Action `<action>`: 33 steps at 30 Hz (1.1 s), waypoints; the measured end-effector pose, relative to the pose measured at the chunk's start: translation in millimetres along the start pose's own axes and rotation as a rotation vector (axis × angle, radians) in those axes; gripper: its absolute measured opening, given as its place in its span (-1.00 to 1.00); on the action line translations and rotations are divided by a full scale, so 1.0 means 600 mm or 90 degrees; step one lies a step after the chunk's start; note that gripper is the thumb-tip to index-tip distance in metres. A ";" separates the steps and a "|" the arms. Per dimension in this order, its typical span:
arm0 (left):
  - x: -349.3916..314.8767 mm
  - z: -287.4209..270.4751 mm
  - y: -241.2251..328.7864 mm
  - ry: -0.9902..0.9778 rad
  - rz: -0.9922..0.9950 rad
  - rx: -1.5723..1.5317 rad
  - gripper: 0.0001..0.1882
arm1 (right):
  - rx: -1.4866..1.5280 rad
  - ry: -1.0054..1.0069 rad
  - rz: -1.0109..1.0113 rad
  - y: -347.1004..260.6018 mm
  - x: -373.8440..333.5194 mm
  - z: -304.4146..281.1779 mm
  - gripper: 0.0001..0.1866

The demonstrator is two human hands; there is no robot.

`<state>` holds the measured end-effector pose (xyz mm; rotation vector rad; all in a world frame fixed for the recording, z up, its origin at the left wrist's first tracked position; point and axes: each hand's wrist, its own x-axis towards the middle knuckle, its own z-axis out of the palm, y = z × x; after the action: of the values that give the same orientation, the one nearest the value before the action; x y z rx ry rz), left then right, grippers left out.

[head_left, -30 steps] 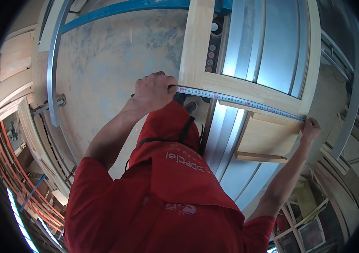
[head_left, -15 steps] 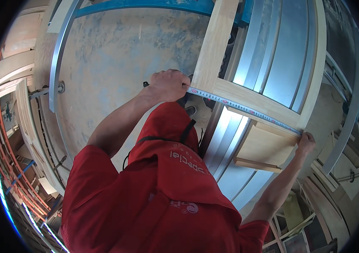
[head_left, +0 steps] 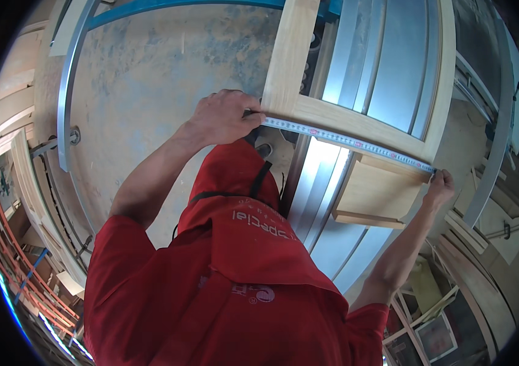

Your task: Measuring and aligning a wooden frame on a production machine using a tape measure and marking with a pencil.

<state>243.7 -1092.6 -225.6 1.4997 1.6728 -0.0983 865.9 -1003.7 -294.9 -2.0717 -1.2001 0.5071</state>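
Note:
A pale wooden frame lies over a metal-topped bench. Along the near edge of its rail a white tape measure is stretched out, sloping down to the right. My left hand is closed on the tape's left end, beside the frame's left corner, and a small dark part shows between thumb and fingers. At the opposite corner, my right hand pinches the tape's right end. Below the tape, a square wooden panel piece with raised strips rests on the metal surface.
A blue beam crosses the far side. Curved metal rails stand at the left and right. Long wooden boards lean at the left, and orange bars stand lower left. Wood offcuts lie at the lower right.
The view has shifted, so the frame sits further left and higher. My left hand has turned and moved slightly left, uncovering the dark part; the right end of the tape now reaches slightly past the corner.

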 end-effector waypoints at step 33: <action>0.336 0.419 -0.176 -0.058 0.191 -1.519 -0.56 | -0.303 -0.045 -0.309 -0.075 -0.447 0.228 -0.54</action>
<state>307.8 -1109.2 -558.3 -0.2336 0.4216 1.3945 619.9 -1171.0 -358.2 -2.0319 -1.9402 0.0638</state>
